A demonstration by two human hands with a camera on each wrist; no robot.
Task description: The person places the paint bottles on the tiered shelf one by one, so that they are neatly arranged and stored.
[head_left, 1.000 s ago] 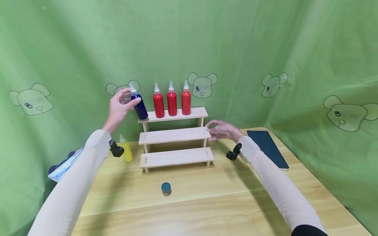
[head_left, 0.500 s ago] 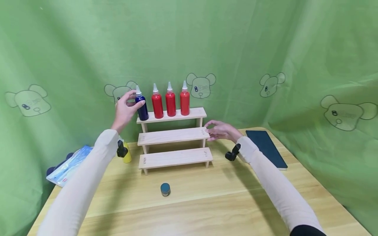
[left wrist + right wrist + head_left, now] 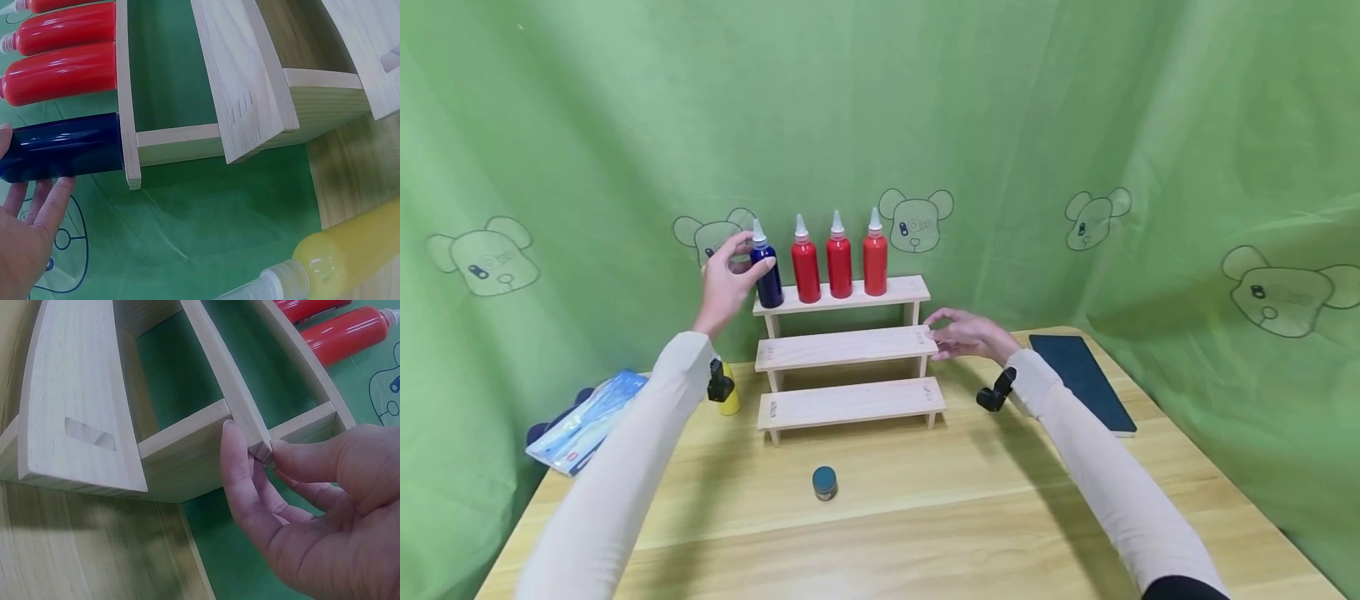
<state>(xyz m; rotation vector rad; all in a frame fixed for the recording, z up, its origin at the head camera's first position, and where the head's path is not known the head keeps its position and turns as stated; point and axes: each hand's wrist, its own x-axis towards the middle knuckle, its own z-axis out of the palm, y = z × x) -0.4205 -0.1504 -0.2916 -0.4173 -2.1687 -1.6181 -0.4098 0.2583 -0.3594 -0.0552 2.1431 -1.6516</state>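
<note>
My left hand (image 3: 724,290) holds a dark blue squeeze bottle (image 3: 770,286) with a pointed white cap. The bottle is upright at the left end of the top step, its base meeting the board in the left wrist view. Thumb and fingers lie on either side of the blue bottle (image 3: 69,147). My right hand (image 3: 968,336) pinches the right end of the middle step of a three-step wooden display rack (image 3: 846,348). In the right wrist view, the thumb and fingers grip that board's corner (image 3: 259,445). Three red squeeze bottles (image 3: 839,267) stand along the top step.
A yellow squeeze bottle (image 3: 729,398) stands left of the rack, partly behind my left wrist. In front is a small jar with a teal lid (image 3: 824,483). A dark notebook (image 3: 1081,379) lies at right; a blue-and-white packet (image 3: 587,423) lies at left. Green cloth (image 3: 1015,125) hangs behind.
My left hand has moved right and slightly down with the blue bottle. The bottle has gone from tilted to upright on the top step. The right hand keeps its grip on the rack.
</note>
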